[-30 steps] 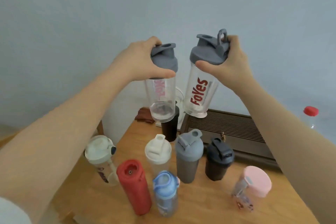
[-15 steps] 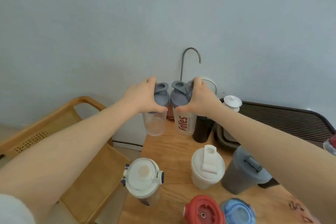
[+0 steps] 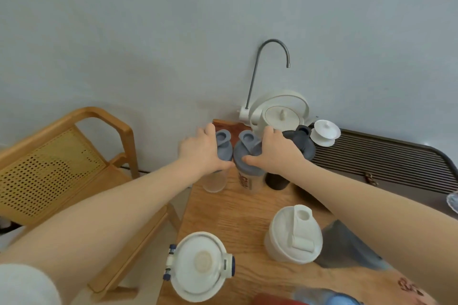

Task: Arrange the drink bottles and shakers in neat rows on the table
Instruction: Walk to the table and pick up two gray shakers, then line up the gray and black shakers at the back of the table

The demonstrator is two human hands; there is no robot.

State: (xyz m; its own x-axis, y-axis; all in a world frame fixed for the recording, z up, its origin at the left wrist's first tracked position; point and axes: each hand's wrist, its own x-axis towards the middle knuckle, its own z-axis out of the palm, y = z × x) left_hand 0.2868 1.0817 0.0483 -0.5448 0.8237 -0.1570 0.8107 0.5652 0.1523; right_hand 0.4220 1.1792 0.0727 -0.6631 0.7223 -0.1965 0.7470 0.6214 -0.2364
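My left hand (image 3: pixel 202 153) grips the grey lid of a clear shaker (image 3: pixel 215 182) at the table's far left corner. Right beside it, my right hand (image 3: pixel 277 153) holds the grey lid of a second clear shaker with red lettering (image 3: pixel 249 181). Both shakers stand upright, and their bases look down on the wooden table (image 3: pixel 223 218). A black shaker (image 3: pixel 280 181) stands just right of them. Closer to me are a white flip-top shaker (image 3: pixel 293 235), a white-lidded bottle with blue clips (image 3: pixel 199 266) and a grey shaker (image 3: pixel 347 247), partly hidden by my right arm.
A white kettle (image 3: pixel 281 115) under a curved metal spout (image 3: pixel 272 57) and a white lidded cup (image 3: pixel 326 132) stand at the back. A dark slatted tray (image 3: pixel 384 163) fills the back right. A wooden cane chair (image 3: pixel 62 163) sits left of the table. Red and blue lids peek in below.
Both hands have brought the two grey-lidded shakers down from the air to the far left corner of the table, side by side. My view has tilted downward.
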